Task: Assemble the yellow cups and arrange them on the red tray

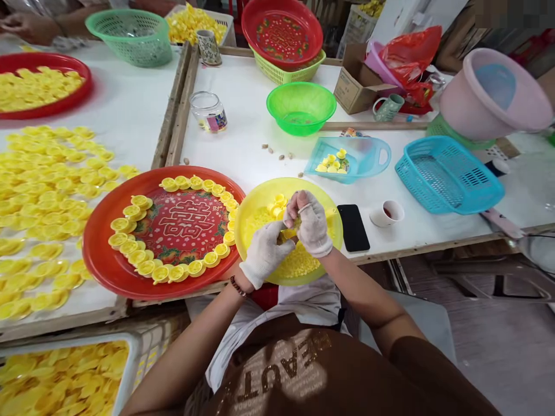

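Both my hands wear white gloves and meet over a yellow basin [299, 184] holding many small yellow pieces [299, 263]. My left hand [265, 251] is closed, with thumb and fingers around a small yellow plastic piece [288, 233], partly hidden. Close beside it, my right hand [312, 226] has its fingertips pinched together, bare at the tips; what they hold cannot be made out. Several larger yellow cup-shaped pieces [277, 203] lie at the back of the basin. To the left, a red tray [97, 231] carries a ring of round yellow plastic pieces [137, 254].
Loose yellow discs [47, 185] cover the left table. Right of the basin are a black phone [353, 227], a paper cup [387, 214] and a blue basket [451, 176]. Behind stand a blue scoop-like tray [366, 159], a green bowl [301, 110] and a glass jar [208, 111].
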Action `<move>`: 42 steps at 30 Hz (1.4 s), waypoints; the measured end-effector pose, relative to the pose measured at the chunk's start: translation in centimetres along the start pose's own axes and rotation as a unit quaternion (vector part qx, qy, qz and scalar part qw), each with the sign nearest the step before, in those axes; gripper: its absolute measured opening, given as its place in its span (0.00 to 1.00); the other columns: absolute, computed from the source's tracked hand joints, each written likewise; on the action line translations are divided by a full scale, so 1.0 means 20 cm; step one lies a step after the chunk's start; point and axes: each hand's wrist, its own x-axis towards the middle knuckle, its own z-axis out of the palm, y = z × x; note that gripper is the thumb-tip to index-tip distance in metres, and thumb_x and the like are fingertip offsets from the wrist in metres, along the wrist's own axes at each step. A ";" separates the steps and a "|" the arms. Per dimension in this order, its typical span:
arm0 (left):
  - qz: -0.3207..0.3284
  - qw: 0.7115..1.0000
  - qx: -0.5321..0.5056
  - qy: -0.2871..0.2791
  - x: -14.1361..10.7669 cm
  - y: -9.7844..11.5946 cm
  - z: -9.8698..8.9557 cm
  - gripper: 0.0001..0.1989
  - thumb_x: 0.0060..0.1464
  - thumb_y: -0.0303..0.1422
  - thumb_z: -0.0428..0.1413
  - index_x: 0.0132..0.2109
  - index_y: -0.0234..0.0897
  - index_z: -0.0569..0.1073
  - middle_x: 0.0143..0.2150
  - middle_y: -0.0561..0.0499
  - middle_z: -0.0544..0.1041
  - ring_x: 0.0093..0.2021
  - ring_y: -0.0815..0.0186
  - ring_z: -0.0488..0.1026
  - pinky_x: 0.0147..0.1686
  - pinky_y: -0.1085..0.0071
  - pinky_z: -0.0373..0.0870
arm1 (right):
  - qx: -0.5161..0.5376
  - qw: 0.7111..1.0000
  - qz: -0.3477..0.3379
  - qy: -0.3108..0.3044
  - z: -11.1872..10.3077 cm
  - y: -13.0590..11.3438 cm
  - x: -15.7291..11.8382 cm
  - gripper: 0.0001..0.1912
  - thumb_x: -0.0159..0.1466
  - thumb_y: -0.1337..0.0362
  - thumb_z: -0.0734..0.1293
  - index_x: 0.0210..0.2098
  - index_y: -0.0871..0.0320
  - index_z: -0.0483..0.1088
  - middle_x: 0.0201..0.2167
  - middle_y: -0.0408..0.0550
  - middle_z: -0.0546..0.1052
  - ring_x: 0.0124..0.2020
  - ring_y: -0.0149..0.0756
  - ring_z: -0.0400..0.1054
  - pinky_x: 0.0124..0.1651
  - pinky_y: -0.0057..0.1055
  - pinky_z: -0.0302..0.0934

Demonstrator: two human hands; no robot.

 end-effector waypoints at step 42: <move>-0.108 0.955 0.193 0.198 0.14 -0.53 -0.80 0.12 0.59 0.41 0.61 0.44 0.38 0.78 0.49 0.44 0.80 0.52 0.54 0.73 0.57 0.54 0.68 | -0.560 0.795 -0.144 -0.185 -0.40 0.06 -0.18 0.11 0.73 0.58 0.61 0.38 0.54 0.71 0.33 0.50 0.78 0.35 0.41 0.73 0.40 0.37 0.65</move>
